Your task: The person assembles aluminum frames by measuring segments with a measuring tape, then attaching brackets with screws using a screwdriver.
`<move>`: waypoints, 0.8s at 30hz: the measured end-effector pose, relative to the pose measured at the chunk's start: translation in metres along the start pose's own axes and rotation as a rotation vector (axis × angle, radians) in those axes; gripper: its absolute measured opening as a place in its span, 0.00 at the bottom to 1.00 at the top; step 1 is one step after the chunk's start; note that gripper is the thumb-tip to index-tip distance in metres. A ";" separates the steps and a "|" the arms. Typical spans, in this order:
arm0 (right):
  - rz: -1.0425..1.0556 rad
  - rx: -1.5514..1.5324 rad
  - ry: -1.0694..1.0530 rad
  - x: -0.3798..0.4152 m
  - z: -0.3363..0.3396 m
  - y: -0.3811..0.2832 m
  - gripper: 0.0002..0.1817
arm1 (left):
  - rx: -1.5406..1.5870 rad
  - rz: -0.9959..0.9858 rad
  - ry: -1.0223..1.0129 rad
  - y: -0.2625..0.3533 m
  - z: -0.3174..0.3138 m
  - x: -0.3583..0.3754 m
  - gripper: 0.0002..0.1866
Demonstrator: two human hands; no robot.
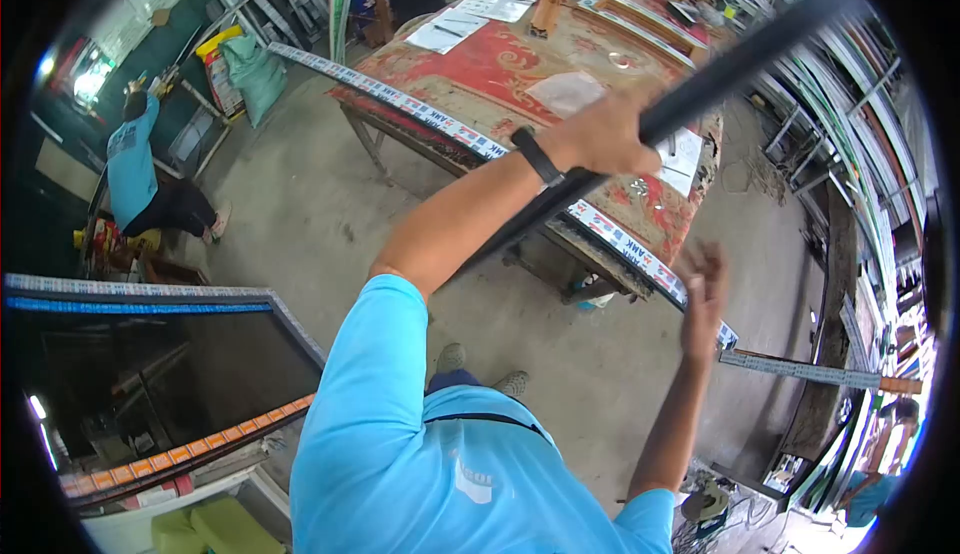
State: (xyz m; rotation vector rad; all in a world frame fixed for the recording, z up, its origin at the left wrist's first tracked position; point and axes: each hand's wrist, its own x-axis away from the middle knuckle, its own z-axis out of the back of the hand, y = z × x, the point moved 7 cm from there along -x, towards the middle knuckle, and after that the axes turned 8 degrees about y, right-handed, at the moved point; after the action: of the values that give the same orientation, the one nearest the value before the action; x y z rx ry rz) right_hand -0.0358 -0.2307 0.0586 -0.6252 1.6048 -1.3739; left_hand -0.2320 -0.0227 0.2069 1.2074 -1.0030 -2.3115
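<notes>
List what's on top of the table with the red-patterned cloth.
Papers, a wooden block and a brown frame are among the things on the red-patterned cloth. Whatever is behind the left hand and the long dark bar is covered, so I cannot see it.

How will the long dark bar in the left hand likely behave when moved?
The long dark bar is probably stiff: it runs straight on both sides of the left hand. It may be light for its length, as the right hand is off it. Reaching far past that hold, it would likely swing or tip.
</notes>
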 end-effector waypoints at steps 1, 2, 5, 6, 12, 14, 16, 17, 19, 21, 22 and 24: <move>0.089 -0.062 0.025 -0.014 0.002 -0.033 0.44 | -0.153 0.021 -0.008 0.015 -0.004 0.011 0.31; 0.171 -0.122 0.033 -0.029 0.003 -0.066 0.45 | -0.143 0.067 -0.127 0.020 -0.013 0.021 0.34; 0.286 -0.356 0.173 -0.059 0.069 -0.087 0.47 | -0.281 -0.029 -0.316 0.026 -0.047 0.048 0.40; 0.319 -0.432 0.227 -0.063 0.085 -0.105 0.47 | -0.283 -0.049 -0.352 0.031 -0.052 0.058 0.39; 0.359 -0.491 0.789 0.003 0.186 -0.080 0.50 | -0.601 -0.193 -0.420 -0.004 -0.044 0.066 0.34; 0.334 -0.454 0.855 0.009 0.195 -0.053 0.48 | -0.689 -0.269 -0.411 -0.030 -0.033 0.046 0.32; 0.239 -0.527 0.893 0.001 0.224 -0.008 0.45 | -0.740 -0.310 -0.405 -0.063 -0.019 0.020 0.31; 0.216 -0.516 0.947 -0.003 0.242 0.015 0.43 | -0.759 -0.331 -0.403 -0.082 -0.013 0.009 0.31; 0.183 -0.487 1.063 -0.011 0.271 0.056 0.41 | -0.768 -0.301 -0.426 -0.139 -0.003 -0.006 0.30; 0.097 -0.482 1.200 -0.022 0.290 0.092 0.31 | -0.765 -0.362 -0.385 -0.206 0.010 -0.017 0.29; -0.025 -0.455 1.205 -0.021 0.320 0.135 0.29 | -0.762 -0.361 -0.382 -0.229 0.018 -0.021 0.29; -0.309 -0.367 1.032 -0.031 0.354 0.234 0.32 | -0.747 -0.220 -0.434 -0.294 0.037 -0.024 0.34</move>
State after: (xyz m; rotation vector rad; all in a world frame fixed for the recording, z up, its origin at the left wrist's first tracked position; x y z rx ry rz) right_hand 0.3267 -0.3200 -0.1445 -0.3762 2.7085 -1.7850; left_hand -0.2424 0.2105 0.0223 0.5416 -0.0450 -2.7903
